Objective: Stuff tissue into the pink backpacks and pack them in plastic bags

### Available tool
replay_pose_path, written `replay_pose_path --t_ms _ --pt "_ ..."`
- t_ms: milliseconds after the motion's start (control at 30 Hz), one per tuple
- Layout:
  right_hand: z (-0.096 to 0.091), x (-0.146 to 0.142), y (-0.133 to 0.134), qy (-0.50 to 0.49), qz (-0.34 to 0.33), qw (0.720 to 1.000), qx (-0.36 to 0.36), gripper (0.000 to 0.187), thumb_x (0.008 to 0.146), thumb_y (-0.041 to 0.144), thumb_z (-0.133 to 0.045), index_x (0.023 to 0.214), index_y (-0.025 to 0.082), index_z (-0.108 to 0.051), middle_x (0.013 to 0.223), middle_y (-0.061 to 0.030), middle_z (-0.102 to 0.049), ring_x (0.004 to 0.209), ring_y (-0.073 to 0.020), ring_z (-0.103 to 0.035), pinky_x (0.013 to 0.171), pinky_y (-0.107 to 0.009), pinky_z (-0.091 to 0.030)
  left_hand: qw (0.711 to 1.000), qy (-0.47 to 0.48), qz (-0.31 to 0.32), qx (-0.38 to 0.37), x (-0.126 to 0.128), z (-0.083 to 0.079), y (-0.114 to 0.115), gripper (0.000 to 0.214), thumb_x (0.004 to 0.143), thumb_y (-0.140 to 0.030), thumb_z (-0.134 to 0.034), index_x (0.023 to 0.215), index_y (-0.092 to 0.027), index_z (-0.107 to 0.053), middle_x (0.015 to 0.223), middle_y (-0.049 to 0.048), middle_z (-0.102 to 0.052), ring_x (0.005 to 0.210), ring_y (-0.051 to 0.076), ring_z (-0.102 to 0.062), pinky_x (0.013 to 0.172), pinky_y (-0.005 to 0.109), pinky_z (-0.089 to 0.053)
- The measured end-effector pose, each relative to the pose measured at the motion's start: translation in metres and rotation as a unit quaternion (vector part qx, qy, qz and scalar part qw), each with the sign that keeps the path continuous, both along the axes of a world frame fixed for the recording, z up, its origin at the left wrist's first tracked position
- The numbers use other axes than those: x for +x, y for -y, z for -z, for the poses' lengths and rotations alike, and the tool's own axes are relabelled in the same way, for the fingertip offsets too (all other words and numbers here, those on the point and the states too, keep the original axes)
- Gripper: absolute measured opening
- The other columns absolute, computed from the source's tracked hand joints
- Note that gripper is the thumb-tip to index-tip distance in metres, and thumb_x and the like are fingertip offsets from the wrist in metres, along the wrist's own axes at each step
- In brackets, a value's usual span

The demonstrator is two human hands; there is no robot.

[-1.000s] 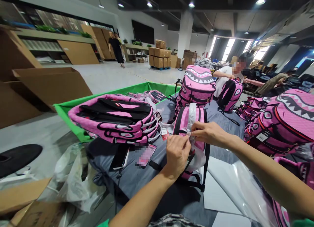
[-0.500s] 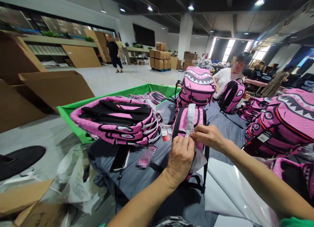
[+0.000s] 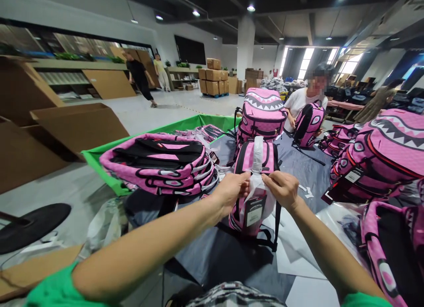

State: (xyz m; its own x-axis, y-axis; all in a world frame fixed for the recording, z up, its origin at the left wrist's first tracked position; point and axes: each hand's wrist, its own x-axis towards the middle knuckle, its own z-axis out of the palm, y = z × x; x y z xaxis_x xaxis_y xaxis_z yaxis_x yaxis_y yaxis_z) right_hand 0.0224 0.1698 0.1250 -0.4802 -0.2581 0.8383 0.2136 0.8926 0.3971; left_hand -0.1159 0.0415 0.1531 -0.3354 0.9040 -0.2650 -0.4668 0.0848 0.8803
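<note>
While a pink backpack (image 3: pixel 250 159) stands toward the table's (image 3: pixel 238 260) near edge, left hand (image 3: pixel 233 190) and right hand (image 3: pixel 284 187) pinch its white wrapping (image 3: pixel 256 183).

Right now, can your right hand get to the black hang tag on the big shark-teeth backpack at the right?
Probably yes: nothing tall seems to stand between the right hand and the black hang tag, but that hand seems busy with the white wrapping.

A grey, cloth-covered table (image 3: pixel 291 159) bears an upright pink backpack (image 3: pixel 247 159) at its centre. From that, a tooth-printed backpack (image 3: pixel 261 109) stands at twelve o'clock, a slimmer one (image 3: pixel 310 125) at one, a flat-lying backpack (image 3: pixel 175 170) at nine (its overhang is unclear), and white sheets (image 3: pixel 298 249) at five.
</note>
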Motion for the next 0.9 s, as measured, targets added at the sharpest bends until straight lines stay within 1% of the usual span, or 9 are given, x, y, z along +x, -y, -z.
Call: replay_pose_path --t_ms 133,267,400,533,633,700,800,867,900 --pt "0.003 0.0 -0.001 0.002 0.003 1.0 -0.008 0.022 0.101 0.014 -0.056 0.085 0.018 -0.07 0.065 0.0011 -0.059 0.061 -0.0088 -0.05 0.058 -0.024 -0.033 0.996 0.01 0.028 -0.082 0.008 -0.01 -0.014 0.028 0.074 -0.031 -0.082 0.064 -0.01 -0.069 0.057 0.0048 -0.066 0.048 0.013 -0.057 0.052 0.025 -0.047" --pt "0.007 0.005 0.002 0.007 0.01 1.0 -0.025 0.02 0.098 0.013 -0.06 0.082 0.019 -0.07 0.064 0.0009 -0.057 0.062 -0.0097 -0.05 0.057 -0.025 -0.031 0.996 0.005 0.04 -0.08 0.013 -0.011 -0.013 0.019 0.074 -0.021 -0.082 0.066 -0.009 -0.071 0.059 0.0046 -0.068 0.049 0.012 -0.059 0.053 0.023 -0.05" --pt "0.017 0.009 0.014 0.018 0.079 0.992 -0.094 0.027 0.103 0.023 -0.054 0.083 0.02 -0.072 0.067 -0.0013 -0.06 0.062 -0.0113 -0.051 0.058 -0.027 -0.033 0.994 0.018 0.075 -0.078 0.01 -0.008 -0.009 0.018 0.07 -0.02 -0.086 0.07 -0.008 -0.073 0.061 0.0051 -0.07 0.049 0.01 -0.059 0.052 0.02 -0.048" --pt "0.037 0.004 0.036 -0.007 0.155 0.972 -0.176 0.025 0.103 0.019 -0.05 0.107 0.02 -0.075 0.07 -0.0032 -0.061 0.067 -0.0142 -0.056 0.06 -0.027 -0.037 0.994 0.009 0.084 -0.073 0.005 -0.003 -0.007 0.024 0.06 -0.023 -0.09 0.071 -0.009 -0.074 0.062 0.006 -0.071 0.051 0.012 -0.062 0.053 0.022 -0.049" --pt "0.051 -0.001 0.057 -0.01 0.193 0.963 -0.187 0.033 0.102 0.011 -0.048 0.126 0.018 -0.069 0.071 -0.0039 -0.062 0.068 -0.0159 -0.057 0.06 -0.028 -0.039 0.994 -0.041 0.072 -0.073 0.001 0.0 -0.008 0.032 0.051 -0.03 -0.091 0.065 -0.011 -0.07 0.057 0.0043 -0.069 0.048 0.012 -0.059 0.05 0.022 -0.045" --pt "0.06 0.003 0.071 -0.006 0.186 0.964 -0.19 0.034 0.1 0.01 -0.049 0.128 0.018 -0.068 0.073 -0.0033 -0.063 0.067 -0.015 -0.057 0.059 -0.027 -0.04 0.991 -0.096 0.058 -0.076 -0.003 0.002 -0.009 0.036 0.046 -0.036 -0.09 0.061 -0.012 -0.068 0.053 0.002 -0.065 0.045 0.011 -0.055 0.047 0.022 -0.041" --pt "0.084 0.035 0.091 -0.039 0.166 0.954 -0.248 0.03 0.099 0.011 -0.053 0.123 0.018 -0.07 0.077 -0.0023 -0.064 0.065 -0.0123 -0.058 0.061 -0.023 -0.043 0.981 -0.165 0.047 -0.086 -0.01 0.002 -0.008 0.043 0.041 -0.044 -0.089 0.057 -0.013 -0.064 0.049 -0.0002 -0.061 0.043 0.01 -0.051 0.045 0.021 -0.037" --pt "0.111 0.079 0.105 -0.073 0.206 0.919 -0.328 0.025 0.1 0.016 -0.054 0.117 0.019 -0.071 0.084 -0.0034 -0.066 0.066 -0.0122 -0.059 0.062 -0.023 -0.044 0.975 -0.188 0.063 -0.097 -0.015 0.0 -0.004 0.047 0.04 -0.048 -0.09 0.059 -0.013 -0.064 0.05 0.0001 -0.062 0.045 0.011 -0.052 0.047 0.021 -0.039" --pt "0.127 0.107 0.114 -0.091 0.247 0.888 -0.378 0.023 0.1 0.02 -0.054 0.113 0.02 -0.073 0.086 -0.0042 -0.066 0.067 -0.0129 -0.06 0.063 -0.023 -0.045 0.972 -0.192 0.075 -0.109 -0.017 -0.001 -0.001 0.049 0.041 -0.049 -0.09 0.062 -0.012 -0.065 0.051 0.0004 -0.063 0.047 0.011 -0.053 0.048 0.022 -0.041"
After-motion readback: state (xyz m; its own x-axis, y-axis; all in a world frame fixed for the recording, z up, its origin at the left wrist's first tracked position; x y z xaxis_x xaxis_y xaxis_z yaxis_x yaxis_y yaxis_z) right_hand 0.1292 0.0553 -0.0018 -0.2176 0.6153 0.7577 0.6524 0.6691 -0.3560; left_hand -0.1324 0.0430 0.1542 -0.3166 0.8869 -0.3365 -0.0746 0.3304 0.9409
